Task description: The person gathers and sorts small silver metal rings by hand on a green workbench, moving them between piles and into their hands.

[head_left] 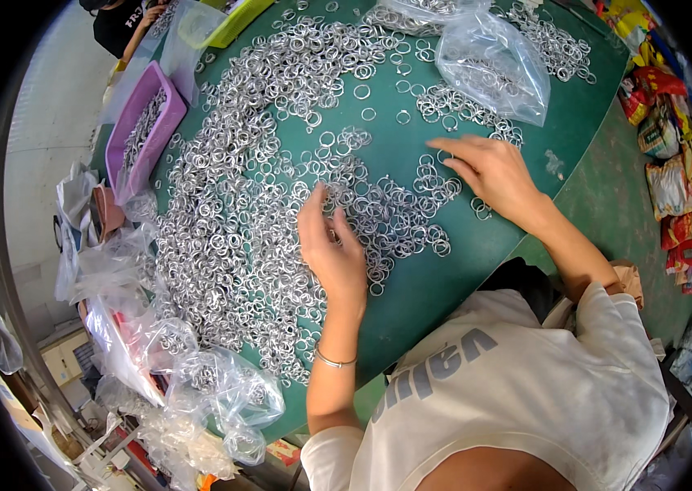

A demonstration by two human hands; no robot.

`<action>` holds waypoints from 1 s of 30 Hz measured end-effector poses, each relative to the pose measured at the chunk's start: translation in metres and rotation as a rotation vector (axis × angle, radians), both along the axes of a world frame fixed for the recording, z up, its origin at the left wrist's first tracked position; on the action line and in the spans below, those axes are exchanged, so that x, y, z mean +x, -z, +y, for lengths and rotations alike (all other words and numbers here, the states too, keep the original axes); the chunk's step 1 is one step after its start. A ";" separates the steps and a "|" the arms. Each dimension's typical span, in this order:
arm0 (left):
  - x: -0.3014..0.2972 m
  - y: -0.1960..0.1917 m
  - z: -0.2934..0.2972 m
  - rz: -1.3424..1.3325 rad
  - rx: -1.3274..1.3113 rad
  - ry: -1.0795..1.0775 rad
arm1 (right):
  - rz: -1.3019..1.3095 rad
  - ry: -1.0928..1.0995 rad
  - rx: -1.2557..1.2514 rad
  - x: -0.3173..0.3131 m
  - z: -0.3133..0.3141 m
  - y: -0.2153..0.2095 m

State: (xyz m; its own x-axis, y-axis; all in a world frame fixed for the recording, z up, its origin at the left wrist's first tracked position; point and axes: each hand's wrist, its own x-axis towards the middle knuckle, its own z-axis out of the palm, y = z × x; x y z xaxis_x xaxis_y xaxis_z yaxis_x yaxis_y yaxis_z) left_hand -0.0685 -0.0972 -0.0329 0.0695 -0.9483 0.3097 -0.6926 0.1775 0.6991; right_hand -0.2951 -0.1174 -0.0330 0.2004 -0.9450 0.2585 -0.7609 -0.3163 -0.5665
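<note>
Silver metal rings [235,155] lie heaped across the green table [436,282], with a smaller group of rings [403,217] between my two hands. My left hand [334,254] rests at the edge of the large heap. Its thumb and fingers are apart and touch the rings; no held ring shows, though the fingertips are partly covered. To the right, my right hand [493,172] hovers low over the table, index finger and thumb stretched leftward with nothing between them. A few rings [481,209] lie by its wrist side, and scattered single rings [369,114] lie farther back.
A clear bag [493,69] holding rings lies at the back right. On the left stand a purple basket [150,135] of rings and crumpled plastic bags [231,393]; a yellow-green basket [231,24] is at the back. Another person [121,29] works at far left. Colourful packages [673,172] line the right.
</note>
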 end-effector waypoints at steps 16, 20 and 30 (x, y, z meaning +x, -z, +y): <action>-0.016 -0.005 -0.012 -0.244 0.099 0.362 | -1.652 -0.040 0.991 -0.019 -0.033 -0.013; -0.015 0.008 -0.011 -0.269 0.101 0.484 | -0.867 0.033 0.613 -0.020 -0.062 0.012; 0.028 -0.012 0.020 -0.311 0.208 0.335 | 0.222 -0.258 0.238 0.005 -0.043 0.009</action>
